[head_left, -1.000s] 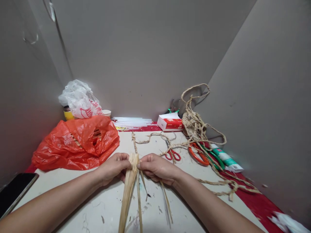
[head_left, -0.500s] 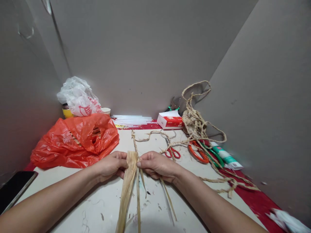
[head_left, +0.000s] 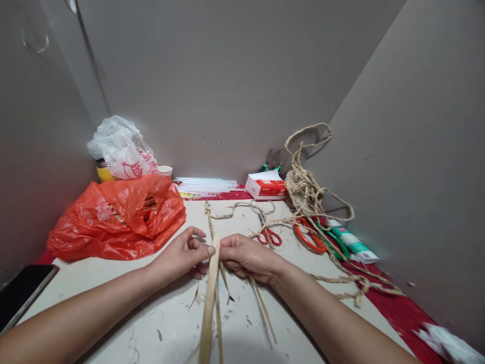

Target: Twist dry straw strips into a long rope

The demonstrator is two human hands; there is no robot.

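A long, tan, flat dried-plant strip (head_left: 209,308) runs from the fingers down to the near edge of the view, now folded narrow. My right hand (head_left: 242,255) pinches its top together with the end of a thin twisted cord (head_left: 209,217). Close on the other side is my left hand (head_left: 191,253), fingers apart and curved, its thumb tip at the strip's left edge. Thinner loose strands (head_left: 220,328) hang below the pinch. Another stiff strand (head_left: 263,308) sticks out under my right hand. The fingertips hide the join between strip and cord.
An orange plastic bag (head_left: 113,222) lies left, with a phone (head_left: 26,293) nearer. Red-handled scissors (head_left: 270,236), orange-handled pliers (head_left: 310,237) and a heap of twisted rope (head_left: 306,189) are at right. A tissue pack (head_left: 265,187) and translucent sticks (head_left: 206,185) line the back.
The strip was broad and flat between both hands; now it is folded narrow and lies further right. My left fingers have loosened and spread. The right hand keeps its pinch.
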